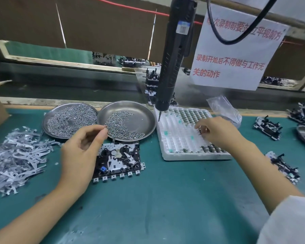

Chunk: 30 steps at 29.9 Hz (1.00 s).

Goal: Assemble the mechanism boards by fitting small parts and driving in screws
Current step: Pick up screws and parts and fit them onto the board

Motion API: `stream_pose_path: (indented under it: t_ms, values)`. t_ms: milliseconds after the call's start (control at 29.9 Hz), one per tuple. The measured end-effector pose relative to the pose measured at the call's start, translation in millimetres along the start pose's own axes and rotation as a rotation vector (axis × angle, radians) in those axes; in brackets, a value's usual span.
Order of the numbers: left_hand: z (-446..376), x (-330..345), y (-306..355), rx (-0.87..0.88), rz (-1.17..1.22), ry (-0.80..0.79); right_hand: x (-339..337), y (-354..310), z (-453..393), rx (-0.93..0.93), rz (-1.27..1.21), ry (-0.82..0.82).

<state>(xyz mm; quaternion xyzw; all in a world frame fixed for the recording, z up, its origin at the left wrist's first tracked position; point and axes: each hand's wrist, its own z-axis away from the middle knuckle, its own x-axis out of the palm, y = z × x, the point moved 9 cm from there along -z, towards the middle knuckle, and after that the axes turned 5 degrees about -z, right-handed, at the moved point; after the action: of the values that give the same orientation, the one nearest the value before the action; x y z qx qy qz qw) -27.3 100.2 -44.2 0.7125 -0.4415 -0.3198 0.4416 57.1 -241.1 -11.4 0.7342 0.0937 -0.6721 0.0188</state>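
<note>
The board [119,161] lies flat on the green surface [165,199], near centre, just near of two steel dishes. The right dish [144,117] holds a crescent of screws [121,126]; the left dish [49,118] holds a larger heap of screws. The left hand [81,152] hovers over the board's left edge, thumb and forefinger pinched together at the near rim of the right dish; whether a screw is held between them cannot be told. The right hand [217,132] reaches over the white tray [174,136], fingers curled down onto its small parts. A screwdriver [173,57] hangs above the tray's far left corner. A pile of metal strips [16,155] lies at left. More boards [268,127] lie at right.
</note>
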Motion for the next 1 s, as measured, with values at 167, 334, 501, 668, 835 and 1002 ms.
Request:
stream_pose_path:
  t_ms: [167,334,501,668,835,1002]
  values:
    - [2,3,3,-0.008,0.030,-0.029,-10,-9,4,-0.061,0.133,-0.011]
    - [5,10,5,-0.025,0.075,-0.069,-21,-55,35,-0.067,-0.681,-0.096]
    - [9,18,12,0.018,0.035,-0.142,7,-141,52,-0.193,-1.148,-0.214]
    - [12,22,18,0.075,-0.019,-0.208,29,-162,42,-0.122,-1.387,-0.113]
    - [14,28,18,0.079,0.009,-0.272,40,-160,43,-0.057,-1.543,-0.070]
    - [15,30,16,0.067,0.028,-0.300,43,-162,44,-0.076,-1.569,-0.072]
